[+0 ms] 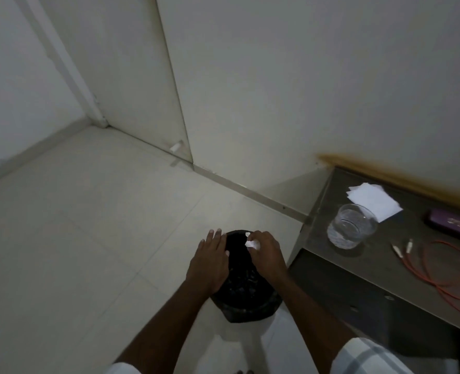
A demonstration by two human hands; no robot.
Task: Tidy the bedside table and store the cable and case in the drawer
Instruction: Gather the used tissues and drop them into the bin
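Observation:
Both hands hover over a black waste bin (250, 306) on the floor. My right hand (266, 252) pinches a crumpled white paper scrap (252, 244) above the bin's mouth. My left hand (210, 260) is flat and open over the bin's left rim, holding nothing. On the dark bedside table (380, 265) at the right lie an orange cable (444, 271) with white plugs and a purple case (455, 225) near the back edge. The drawer front (358, 300) below the tabletop looks shut.
A clear glass (351, 225) stands on the table's front left corner, with white paper sheets (371, 198) behind it. A wooden ledge (398, 176) runs along the wall. Pale floor tiles spread to the left, with a door (142, 90) at the back.

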